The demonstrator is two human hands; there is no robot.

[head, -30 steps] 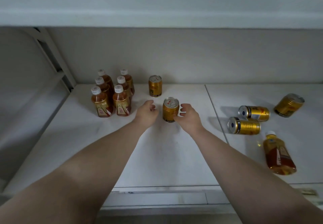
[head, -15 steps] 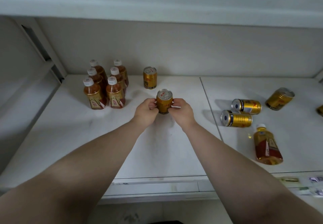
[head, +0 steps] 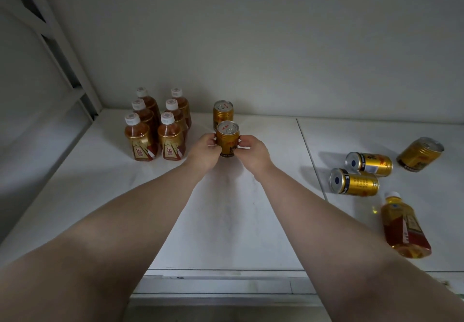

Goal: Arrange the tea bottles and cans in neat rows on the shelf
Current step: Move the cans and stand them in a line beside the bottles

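Observation:
An upright gold can point(head: 227, 137) stands on the white shelf point(head: 226, 221), gripped on both sides by my left hand point(head: 204, 151) and my right hand point(head: 253, 153). Just behind it stands a second gold can point(head: 222, 112) near the back wall. To the left, several tea bottles point(head: 157, 125) with white caps stand in two rows. On the right, three gold cans lie on their sides: one point(head: 354, 182), one point(head: 369, 164) and one point(head: 419, 154). A tea bottle point(head: 404, 225) lies on its side at the front right.
A grey back wall point(head: 276, 58) closes the shelf behind the cans. A slanted shelf bracket point(head: 62, 53) runs down the left side. A seam point(head: 311, 158) divides the shelf into a left and a right panel. The shelf's front edge point(head: 221, 284) runs below my forearms.
Both hands closed on the front can from either side and moved it back toward the rear can. The camera view shifted closer and downward.

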